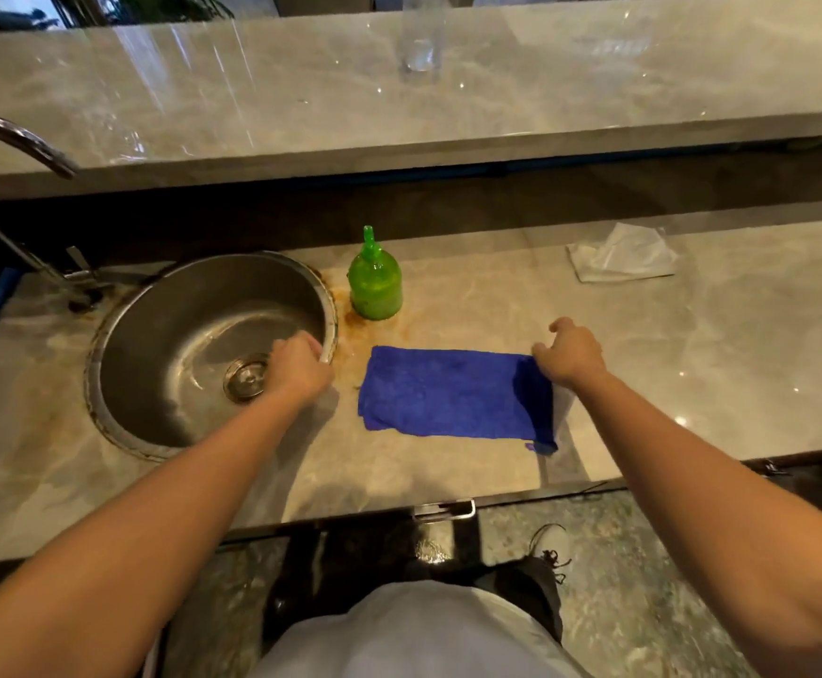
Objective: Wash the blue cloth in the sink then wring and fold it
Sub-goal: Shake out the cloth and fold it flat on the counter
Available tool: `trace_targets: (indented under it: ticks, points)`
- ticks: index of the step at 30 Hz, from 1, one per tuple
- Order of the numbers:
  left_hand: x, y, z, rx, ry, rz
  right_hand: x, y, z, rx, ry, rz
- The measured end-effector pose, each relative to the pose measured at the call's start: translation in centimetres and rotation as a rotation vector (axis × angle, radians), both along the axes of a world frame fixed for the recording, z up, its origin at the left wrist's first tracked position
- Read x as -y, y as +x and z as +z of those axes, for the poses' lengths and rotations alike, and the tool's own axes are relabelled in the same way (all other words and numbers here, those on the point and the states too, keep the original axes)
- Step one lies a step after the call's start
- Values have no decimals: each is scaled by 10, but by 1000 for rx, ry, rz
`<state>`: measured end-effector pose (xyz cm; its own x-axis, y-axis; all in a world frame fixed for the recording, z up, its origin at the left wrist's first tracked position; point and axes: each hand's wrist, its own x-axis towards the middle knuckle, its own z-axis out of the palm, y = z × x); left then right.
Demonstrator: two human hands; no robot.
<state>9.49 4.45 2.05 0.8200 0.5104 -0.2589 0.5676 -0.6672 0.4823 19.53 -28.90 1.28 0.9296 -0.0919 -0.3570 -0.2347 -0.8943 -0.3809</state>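
Observation:
The blue cloth lies flat on the marble counter, folded into a rectangle, just right of the round steel sink. My right hand rests at the cloth's right edge, fingers curled down and touching its top right corner; the grip itself is hidden under the hand. My left hand is over the sink's right rim, fingers curled around the rim edge. No water runs from the tap, and the sink bowl holds only its drain.
A green soap bottle stands behind the cloth, beside the sink. A crumpled white tissue lies at the back right. A clear glass stands on the raised ledge. The counter's front edge runs just below the cloth.

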Motion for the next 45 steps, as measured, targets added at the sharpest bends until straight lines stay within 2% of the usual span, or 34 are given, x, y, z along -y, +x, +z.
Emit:
trace_targets:
  ticks: [4, 7, 11, 15, 20, 23, 26, 29, 33, 37, 41, 45]
  points:
    - [39, -17, -20, 61, -14, -374, -7, -22, -20, -148, -39, -72]
    - [52, -23, -37, -28, 69, -578, -6, -28, -32, -142, 45, -112]
    - [58, -21, -42, -99, 137, -510, 0, -30, -37, -137, 154, -217]
    - [69, -16, -40, -153, 292, -534, 7, -29, -32, -96, 221, -121]
    - [64, -9, -43, -178, 279, -498, 13, -21, -32, -77, 43, 37]
    - [73, -8, -40, -207, 371, -453, 11, -17, -32, -50, -36, 128]
    - [94, -6, -35, -251, 430, -413, 12, -14, -33, -84, -68, 189]
    - [111, -3, -34, -165, 387, -460, 15, -7, -32, -115, -29, 208]
    - [148, -7, -32, 40, 163, -558, 15, 4, -23, -139, 174, 93]
    - [199, -2, -25, -5, -174, -469, 6, 5, -3, -299, 706, -187]
    - [234, 8, -20, -32, -213, -294, -2, 8, 18, -410, 952, -235]
    - [233, 17, -22, -7, -163, -84, 3, 17, 27, -534, 1017, -267]
